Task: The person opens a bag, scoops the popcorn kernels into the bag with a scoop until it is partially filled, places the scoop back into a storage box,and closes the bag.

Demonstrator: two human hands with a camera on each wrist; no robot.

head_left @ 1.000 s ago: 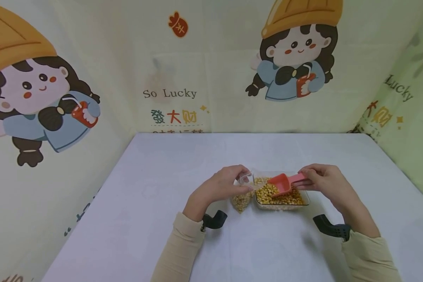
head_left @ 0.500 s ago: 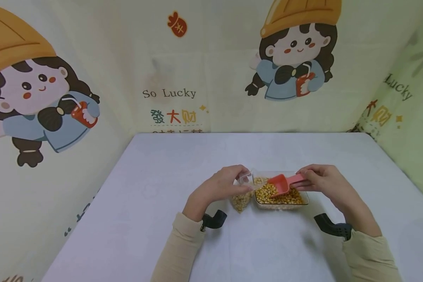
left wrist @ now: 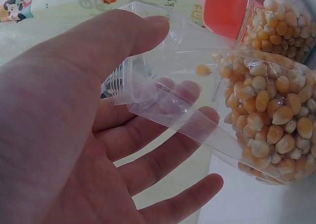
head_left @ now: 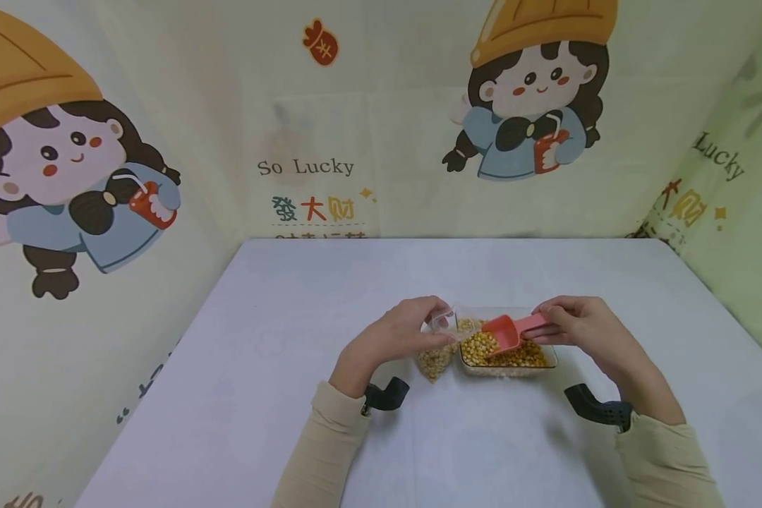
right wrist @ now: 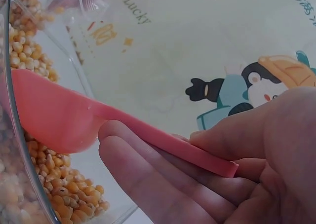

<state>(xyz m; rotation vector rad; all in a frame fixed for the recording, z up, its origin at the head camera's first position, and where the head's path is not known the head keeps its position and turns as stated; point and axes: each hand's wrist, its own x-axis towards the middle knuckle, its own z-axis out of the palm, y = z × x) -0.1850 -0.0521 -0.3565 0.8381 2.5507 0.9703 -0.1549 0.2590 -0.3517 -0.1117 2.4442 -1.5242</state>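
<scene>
My left hand [head_left: 403, 330] holds the mouth of a clear plastic bag [left wrist: 276, 120] between thumb and fingers. Corn kernels fill the bag's lower part, and one loose kernel [left wrist: 203, 70] lies nearer its mouth. In my right hand [head_left: 581, 324] is a pink scoop [head_left: 504, 335], its handle pinched between thumb and fingers. The scoop's bowl tilts toward the bag, over a clear rectangular container [head_left: 511, 367] of yellow corn kernels [head_left: 479, 347]. Bag and container stand side by side, the bag on the left.
A white-covered table [head_left: 305, 303] lies beneath everything. Patterned cloth [head_left: 406, 141] with cartoon figures hangs behind it and at both sides. Black wrist mounts, one on the left wrist [head_left: 387, 395] and one on the right wrist [head_left: 597, 409], jut inward above the tabletop.
</scene>
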